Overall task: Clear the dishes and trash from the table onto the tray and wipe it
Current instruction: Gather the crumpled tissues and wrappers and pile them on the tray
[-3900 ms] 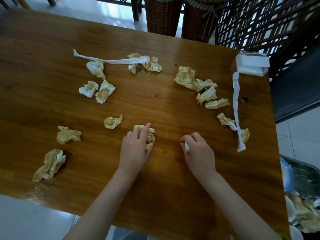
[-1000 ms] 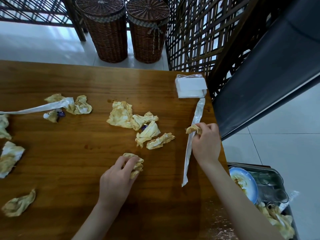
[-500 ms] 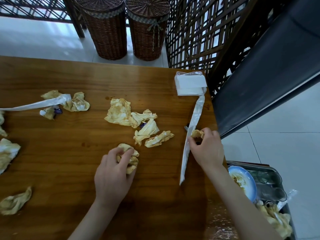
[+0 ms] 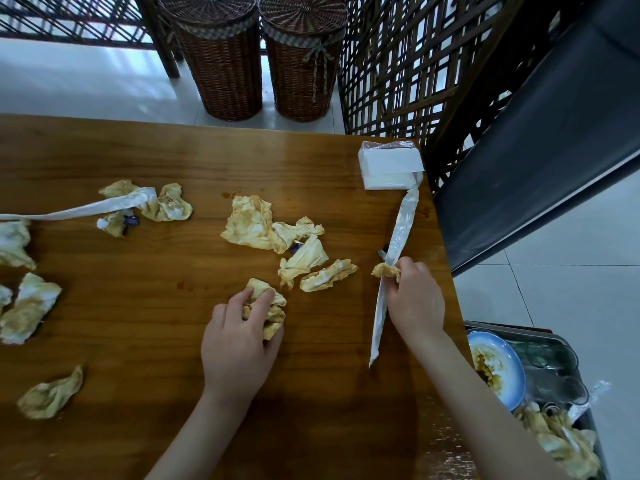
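Note:
Several crumpled, stained napkins lie scattered over the wooden table (image 4: pixel 138 341). My left hand (image 4: pixel 239 337) grips a wad of stained napkins (image 4: pixel 268 308) near the table's middle. My right hand (image 4: pixel 414 296) holds a small stained napkin (image 4: pixel 384 270) and the long white plastic strip (image 4: pixel 394 258) by the right edge. A cluster of napkins (image 4: pixel 277 233) lies between and beyond the hands. A metal tray (image 4: pixel 568 344) sits low at the right, holding a blue-rimmed plate (image 4: pixel 498 368), glasses and used napkins.
A white napkin pack (image 4: pixel 389 164) in plastic stands at the far right corner. Another white strip (image 4: pixel 86 209) crosses napkins at the left. Two wicker baskets (image 4: pixel 256 53), a lattice screen and a dark chair (image 4: pixel 540 161) stand beyond the table.
My right hand has drawn nearer with the small napkin and now holds the white strip too. My left hand still holds its wad. The view has shifted slightly.

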A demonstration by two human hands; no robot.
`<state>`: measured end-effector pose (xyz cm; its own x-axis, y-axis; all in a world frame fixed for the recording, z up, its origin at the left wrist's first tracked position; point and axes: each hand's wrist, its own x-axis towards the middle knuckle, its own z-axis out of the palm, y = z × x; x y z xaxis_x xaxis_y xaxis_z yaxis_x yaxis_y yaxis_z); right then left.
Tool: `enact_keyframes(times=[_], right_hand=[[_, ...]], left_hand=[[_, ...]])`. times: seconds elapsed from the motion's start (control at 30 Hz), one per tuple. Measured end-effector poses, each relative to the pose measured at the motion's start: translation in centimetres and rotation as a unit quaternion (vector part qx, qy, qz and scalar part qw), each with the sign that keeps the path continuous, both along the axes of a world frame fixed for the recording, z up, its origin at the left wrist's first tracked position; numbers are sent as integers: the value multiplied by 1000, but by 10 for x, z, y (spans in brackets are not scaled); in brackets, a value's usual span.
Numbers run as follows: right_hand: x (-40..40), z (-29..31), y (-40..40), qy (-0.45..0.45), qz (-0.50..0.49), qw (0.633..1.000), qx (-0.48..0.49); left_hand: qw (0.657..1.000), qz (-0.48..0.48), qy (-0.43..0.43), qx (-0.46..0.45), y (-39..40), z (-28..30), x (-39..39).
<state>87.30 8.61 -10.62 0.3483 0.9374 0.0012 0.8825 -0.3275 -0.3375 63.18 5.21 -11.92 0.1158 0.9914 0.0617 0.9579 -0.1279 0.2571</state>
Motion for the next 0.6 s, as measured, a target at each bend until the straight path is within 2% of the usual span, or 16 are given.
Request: enact_keyframes(times=[0.17, 0.43, 0.6], right_hand=[[-3, 1, -3, -17, 13, 1000, -5], [-3, 5, -2, 50, 5, 999, -18], [-5, 5, -3, 5, 28, 999, -15]], left_hand=[[1000, 1, 2, -4, 0, 1, -1], [1000, 1, 9, 1, -1, 2, 0], [1000, 4, 14, 2, 0, 2, 2]])
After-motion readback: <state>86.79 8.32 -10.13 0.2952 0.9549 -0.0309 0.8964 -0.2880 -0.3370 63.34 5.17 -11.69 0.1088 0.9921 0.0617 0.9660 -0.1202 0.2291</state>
